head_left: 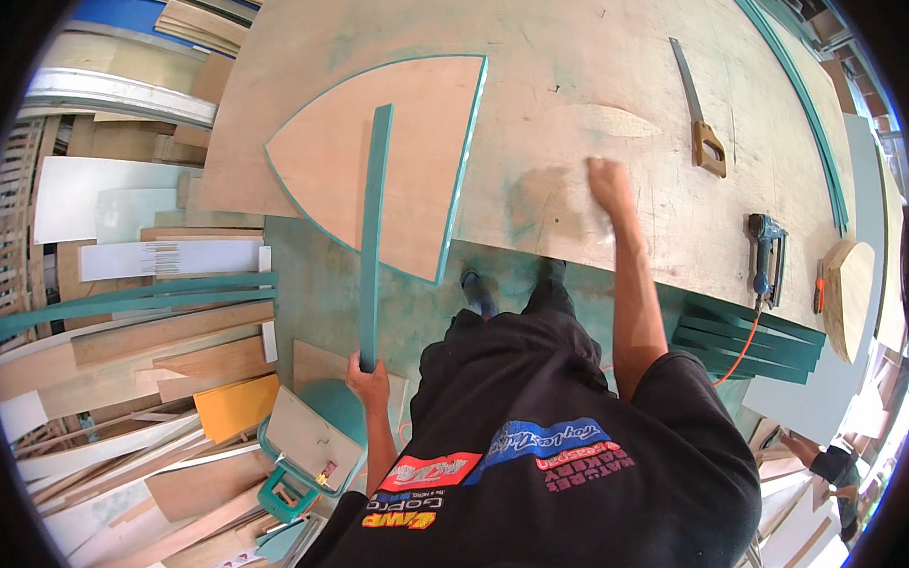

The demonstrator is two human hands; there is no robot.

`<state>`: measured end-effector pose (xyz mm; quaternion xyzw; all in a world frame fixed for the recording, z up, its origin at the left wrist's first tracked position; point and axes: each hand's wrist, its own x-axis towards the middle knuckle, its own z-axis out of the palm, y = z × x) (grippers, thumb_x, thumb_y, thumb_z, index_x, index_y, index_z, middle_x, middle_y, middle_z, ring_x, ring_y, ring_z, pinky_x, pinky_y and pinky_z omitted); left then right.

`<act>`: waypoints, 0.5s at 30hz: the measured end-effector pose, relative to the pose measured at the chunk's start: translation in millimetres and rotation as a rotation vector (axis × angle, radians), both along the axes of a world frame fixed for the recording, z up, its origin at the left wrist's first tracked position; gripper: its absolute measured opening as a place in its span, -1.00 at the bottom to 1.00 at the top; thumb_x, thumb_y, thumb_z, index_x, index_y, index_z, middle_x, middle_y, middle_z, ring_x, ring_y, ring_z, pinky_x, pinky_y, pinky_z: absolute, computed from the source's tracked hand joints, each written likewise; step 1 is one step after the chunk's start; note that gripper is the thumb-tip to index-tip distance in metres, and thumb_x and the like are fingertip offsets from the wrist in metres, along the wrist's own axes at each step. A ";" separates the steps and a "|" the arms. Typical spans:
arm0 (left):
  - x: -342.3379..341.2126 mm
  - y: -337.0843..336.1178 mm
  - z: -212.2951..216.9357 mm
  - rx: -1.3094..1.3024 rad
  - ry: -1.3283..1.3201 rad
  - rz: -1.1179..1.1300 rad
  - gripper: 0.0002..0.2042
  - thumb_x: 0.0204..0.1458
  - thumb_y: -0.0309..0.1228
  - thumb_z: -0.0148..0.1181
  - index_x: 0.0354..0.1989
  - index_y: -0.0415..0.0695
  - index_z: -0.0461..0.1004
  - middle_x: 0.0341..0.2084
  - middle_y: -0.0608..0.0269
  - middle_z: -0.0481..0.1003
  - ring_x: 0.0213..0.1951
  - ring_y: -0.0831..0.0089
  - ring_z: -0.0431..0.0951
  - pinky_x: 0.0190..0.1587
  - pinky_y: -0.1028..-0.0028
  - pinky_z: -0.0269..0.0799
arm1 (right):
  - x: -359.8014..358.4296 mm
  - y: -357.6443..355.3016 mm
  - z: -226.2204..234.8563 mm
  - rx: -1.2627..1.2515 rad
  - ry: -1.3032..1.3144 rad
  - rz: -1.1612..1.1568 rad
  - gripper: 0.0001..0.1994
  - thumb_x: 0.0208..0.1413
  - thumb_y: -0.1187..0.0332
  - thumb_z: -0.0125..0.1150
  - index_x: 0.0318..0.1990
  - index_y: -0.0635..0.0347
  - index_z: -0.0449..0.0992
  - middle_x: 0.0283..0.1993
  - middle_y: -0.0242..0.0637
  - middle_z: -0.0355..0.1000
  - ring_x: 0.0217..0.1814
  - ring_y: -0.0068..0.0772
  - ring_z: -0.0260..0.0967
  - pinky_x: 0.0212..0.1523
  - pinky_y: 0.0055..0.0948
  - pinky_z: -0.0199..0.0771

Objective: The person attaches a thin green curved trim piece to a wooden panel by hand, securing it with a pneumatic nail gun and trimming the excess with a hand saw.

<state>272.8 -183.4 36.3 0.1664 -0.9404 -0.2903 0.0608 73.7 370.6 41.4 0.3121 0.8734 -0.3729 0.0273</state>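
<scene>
Low at the left, my left hand [369,385] is closed around the near end of a long green wooden strip [376,227]. The strip's far end lies over a pointed, arch-shaped plywood panel [425,160] with green edging, which rests partly beyond the edge of the wooden worktable [536,41]. My right arm reaches over the table, and my right hand [609,183] is curled closed near its front edge; whether anything is in its fingers cannot be made out. Farther right on the tabletop lies a handsaw [709,147] with a wooden handle.
A nail gun [766,243] with an orange air hose [745,352] lies at the table's right, near an orange-handled tool [819,289] and a rounded wooden block [851,300]. Green strips [747,344] sit below. Stacked boards [177,359] and a chair [315,444] stand left. Another person [831,471] is lower right.
</scene>
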 end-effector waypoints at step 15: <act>62.4 47.6 12.9 -0.044 -0.026 0.306 -0.61 -0.17 -0.49 0.28 -0.10 -0.41 0.53 -0.34 -0.14 0.57 -0.29 -0.04 0.58 -0.13 0.14 0.48 | -219.2 -53.4 -97.9 -0.427 0.403 0.215 -0.42 0.18 0.46 -0.05 0.40 0.20 0.38 -0.42 -0.35 0.44 -0.40 -0.45 0.37 -0.35 -0.35 0.43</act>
